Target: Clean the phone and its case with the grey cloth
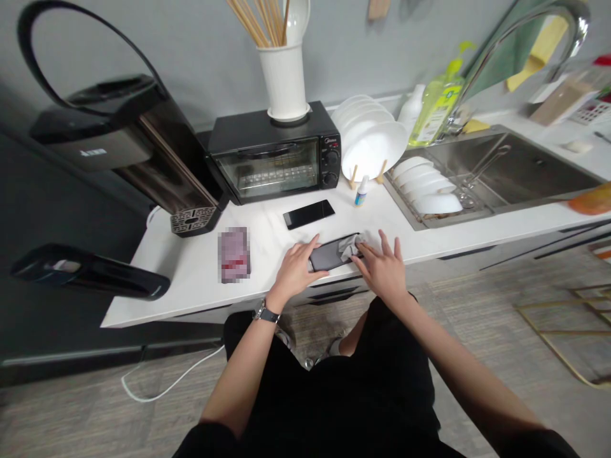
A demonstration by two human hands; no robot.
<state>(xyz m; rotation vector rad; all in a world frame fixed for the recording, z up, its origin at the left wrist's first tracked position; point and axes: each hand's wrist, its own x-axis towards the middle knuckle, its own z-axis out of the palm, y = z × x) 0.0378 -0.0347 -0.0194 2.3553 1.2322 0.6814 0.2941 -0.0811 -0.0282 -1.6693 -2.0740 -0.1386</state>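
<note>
A dark grey phone case (326, 256) lies on the white counter near its front edge. My left hand (296, 270) grips its left end, thumb at the near side and fingers at the far side. A crumpled grey cloth (351, 247) rests on the right end of the case. My right hand (383, 267) pinches and presses this cloth with thumb and index finger, its other fingers spread. Beyond the case lies a black phone (309, 214), screen up. A small white spray bottle (362, 191) with a blue label stands to the phone's right.
Behind stand a black toaster oven (274, 165), a white utensil holder (284, 79) and racked white plates (375, 149). A tall black machine (157, 152) is at left, near a blurred-out packet (234, 254). The steel sink (520, 168) holds bowls (434, 191).
</note>
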